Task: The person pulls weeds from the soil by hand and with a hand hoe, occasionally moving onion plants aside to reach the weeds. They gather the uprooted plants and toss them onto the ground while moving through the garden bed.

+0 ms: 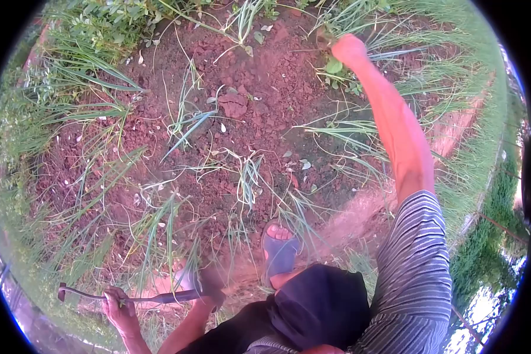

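Note:
My left hand (121, 312), at the lower left, is closed around the thin metal shank of a hand hoe (177, 297). The tool lies almost level, its small blade (62, 292) pointing left and its dark handle reaching right near my foot. At the upper right, my right arm is stretched far out. My right hand (349, 50) is closed low beside a clump of green onions (351, 20). A brownish bit shows at its fingers, but what they grip is hidden. Small broad-leaved weeds (334, 66) grow just below that hand.
Loose reddish soil (265, 112) spreads between several onion clumps, including one in the middle (251, 177). My sandalled foot (279, 248) stands at the plot's near edge. Leafy plants (106, 26) grow at the upper left, and dense thin green leaves (466, 71) line the right side.

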Motion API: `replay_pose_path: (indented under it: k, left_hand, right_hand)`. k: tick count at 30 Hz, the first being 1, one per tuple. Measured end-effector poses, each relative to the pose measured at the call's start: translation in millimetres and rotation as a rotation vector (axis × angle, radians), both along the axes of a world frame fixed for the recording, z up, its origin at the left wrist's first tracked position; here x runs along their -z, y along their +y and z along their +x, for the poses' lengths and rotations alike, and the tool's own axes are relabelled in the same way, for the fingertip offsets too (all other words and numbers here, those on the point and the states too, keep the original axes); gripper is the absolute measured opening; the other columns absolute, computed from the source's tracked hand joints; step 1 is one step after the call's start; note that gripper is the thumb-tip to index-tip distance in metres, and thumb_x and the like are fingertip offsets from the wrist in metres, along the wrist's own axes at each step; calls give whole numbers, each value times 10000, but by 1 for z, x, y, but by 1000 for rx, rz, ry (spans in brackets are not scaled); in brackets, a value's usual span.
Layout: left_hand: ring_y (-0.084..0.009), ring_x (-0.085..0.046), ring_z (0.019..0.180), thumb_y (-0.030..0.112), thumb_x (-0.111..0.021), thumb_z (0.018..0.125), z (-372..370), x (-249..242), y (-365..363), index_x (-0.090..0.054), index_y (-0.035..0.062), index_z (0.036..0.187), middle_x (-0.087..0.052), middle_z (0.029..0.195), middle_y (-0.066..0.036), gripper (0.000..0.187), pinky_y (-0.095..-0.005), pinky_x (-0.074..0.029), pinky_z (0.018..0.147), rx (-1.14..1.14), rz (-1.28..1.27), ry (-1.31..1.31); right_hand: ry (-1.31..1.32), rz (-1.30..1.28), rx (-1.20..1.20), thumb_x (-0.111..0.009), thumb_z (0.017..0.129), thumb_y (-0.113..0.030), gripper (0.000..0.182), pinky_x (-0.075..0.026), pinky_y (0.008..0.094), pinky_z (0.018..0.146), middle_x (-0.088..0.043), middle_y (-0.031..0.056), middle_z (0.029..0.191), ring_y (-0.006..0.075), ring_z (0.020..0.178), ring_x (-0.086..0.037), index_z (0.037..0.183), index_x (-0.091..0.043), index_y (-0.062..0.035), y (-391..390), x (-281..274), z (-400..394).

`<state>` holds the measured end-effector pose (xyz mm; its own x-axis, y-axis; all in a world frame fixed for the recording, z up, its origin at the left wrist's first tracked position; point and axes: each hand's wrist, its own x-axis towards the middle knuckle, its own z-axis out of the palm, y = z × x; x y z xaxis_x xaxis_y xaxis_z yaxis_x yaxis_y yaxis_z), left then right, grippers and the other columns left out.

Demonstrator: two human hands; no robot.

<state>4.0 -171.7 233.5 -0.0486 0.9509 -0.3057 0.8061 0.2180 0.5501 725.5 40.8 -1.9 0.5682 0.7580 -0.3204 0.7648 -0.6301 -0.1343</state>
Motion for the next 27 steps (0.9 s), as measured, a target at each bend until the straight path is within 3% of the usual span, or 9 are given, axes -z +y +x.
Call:
replay_pose_path:
  k: [2,4,7,11,15,19,20,24,27]
  left_hand:
    - [-119,-350,610,150,-352,1052,0,0,-1,-409,42,796,-417,762,-34,284,-262,-332,540,-172,-79,-154]
    - [-126,-365,618,133,-372,1041,-1,-3,2,-415,40,805,-418,757,-36,257,-259,-344,538,-383,-186,-365]
    - [-147,-394,628,35,-433,964,-13,9,3,-433,35,828,-417,750,-39,135,-271,-361,535,296,133,144]
    - [-203,-431,765,-37,-494,784,-9,13,-2,-489,-1,962,-433,833,-68,182,-314,-414,670,129,81,25]
    - [-73,-393,608,205,-437,1007,-3,6,10,-478,48,892,-429,824,-19,199,-179,-313,445,-595,-247,-589]
    - [-45,-328,516,313,-387,1044,-3,13,4,-451,65,851,-429,787,-5,321,-174,-272,400,-452,-79,-388]
    - [-135,-553,875,257,-668,930,-66,25,-13,-573,36,1120,-611,978,-79,307,-281,-481,731,-268,-165,-210]
    - [-162,-538,797,98,-597,950,-64,24,-19,-598,35,1037,-600,902,-55,107,-298,-475,661,-543,-176,-331]
    - [-181,-546,791,99,-618,937,-44,11,-15,-600,37,1006,-599,895,-68,95,-312,-482,661,-280,-134,-43]
  right_hand:
    - [-226,-205,-210,-575,811,-122,225,-559,371,852,-708,167,1010,330,995,-679,964,-706,-21,4,-2,-16]
    - [-191,-132,-183,-590,811,-131,208,-562,372,835,-713,160,994,324,966,-689,947,-715,-37,-2,1,-45]
    - [-205,-44,-55,-620,807,-153,188,-566,378,822,-716,153,987,318,952,-695,939,-728,-73,-8,13,-55]
    - [-178,-45,-22,-588,826,-162,175,-579,375,769,-724,136,966,296,911,-711,940,-704,-97,-7,7,-44]
    - [-202,-94,-162,-604,817,-147,176,-572,386,769,-727,122,972,291,924,-707,935,-728,-105,-5,9,-42]
    - [-276,-194,-346,-630,813,-138,178,-565,381,763,-732,104,980,270,929,-710,937,-756,-135,-4,4,-46]
    - [-265,-197,-344,-630,813,-136,179,-565,381,764,-733,103,979,267,926,-711,939,-757,-136,-3,3,-46]
    - [-264,-163,-256,-641,807,-138,174,-567,379,758,-735,97,974,259,919,-714,937,-758,-136,0,8,-45]
    - [-263,-168,-258,-615,798,-134,188,-562,395,763,-734,111,935,287,928,-708,925,-755,-126,-1,17,-45]
